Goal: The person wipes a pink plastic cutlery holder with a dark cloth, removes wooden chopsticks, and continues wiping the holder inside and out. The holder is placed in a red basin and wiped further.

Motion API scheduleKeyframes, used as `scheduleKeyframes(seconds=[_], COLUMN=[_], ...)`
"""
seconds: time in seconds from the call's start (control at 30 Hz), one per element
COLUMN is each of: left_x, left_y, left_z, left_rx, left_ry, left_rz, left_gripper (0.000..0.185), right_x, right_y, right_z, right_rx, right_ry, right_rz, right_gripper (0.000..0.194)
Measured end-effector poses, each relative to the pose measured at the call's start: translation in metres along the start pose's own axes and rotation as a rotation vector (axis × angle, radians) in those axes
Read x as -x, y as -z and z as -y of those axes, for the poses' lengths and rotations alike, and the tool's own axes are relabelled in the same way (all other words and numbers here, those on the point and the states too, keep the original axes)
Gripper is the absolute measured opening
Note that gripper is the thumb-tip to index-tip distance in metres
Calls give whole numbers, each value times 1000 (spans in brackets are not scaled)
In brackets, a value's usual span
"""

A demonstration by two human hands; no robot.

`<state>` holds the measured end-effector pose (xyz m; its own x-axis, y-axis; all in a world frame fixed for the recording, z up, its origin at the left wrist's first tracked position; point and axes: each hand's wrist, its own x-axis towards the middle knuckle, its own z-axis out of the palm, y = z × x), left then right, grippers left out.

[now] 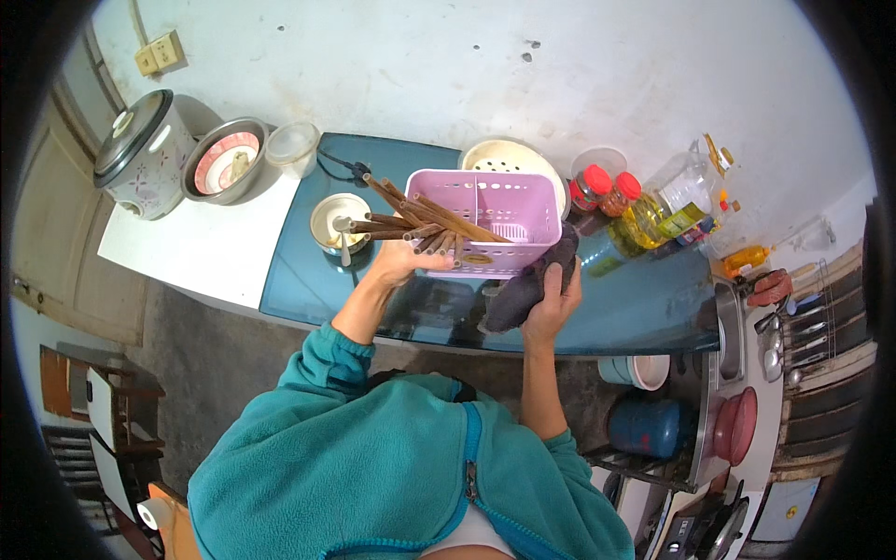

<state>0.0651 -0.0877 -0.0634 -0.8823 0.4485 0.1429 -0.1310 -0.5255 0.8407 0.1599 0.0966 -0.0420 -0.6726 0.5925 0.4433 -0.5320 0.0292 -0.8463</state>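
Note:
A pink plastic utensil basket [528,199] with perforated walls and a divider is held up over the blue glass tabletop. My left hand [413,259] grips its left end, the thumb lying along the front. A bunch of brown wooden chopsticks [451,218] fans out leftward above that hand. Some slant into the basket; whether the hand also pinches others, I cannot tell. In my right hand [558,297] is a dark cloth [518,302], bunched against the basket's right front corner. Left of the basket stands a bowl [324,213] with a spoon [344,241] in it.
A cream colander [507,152] stands behind the basket. To the right are red-lidded jars [595,180] and oil bottles [640,220], then a sink [729,329]. At left stand a rice cooker [143,157], a metal basin [253,175] and a plastic tub [292,147].

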Motion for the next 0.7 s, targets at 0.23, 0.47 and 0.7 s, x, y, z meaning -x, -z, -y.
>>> scheduleKeyframes(seconds=[0.23,0.47,0.7], left_x=[-4,-11,-7], left_y=[30,14,3], left_z=[16,5,-23], left_rx=[-65,100,-540], left_ry=[67,-119,-688], left_rz=[52,-12,130], left_gripper=[71,58,80], right_x=[-3,-4,-15], right_y=[24,64,34], right_z=[-30,-49,43], right_rx=[148,1096,969], right_ry=[-128,-233,340], right_rz=[17,320,174], right_gripper=[17,33,74])
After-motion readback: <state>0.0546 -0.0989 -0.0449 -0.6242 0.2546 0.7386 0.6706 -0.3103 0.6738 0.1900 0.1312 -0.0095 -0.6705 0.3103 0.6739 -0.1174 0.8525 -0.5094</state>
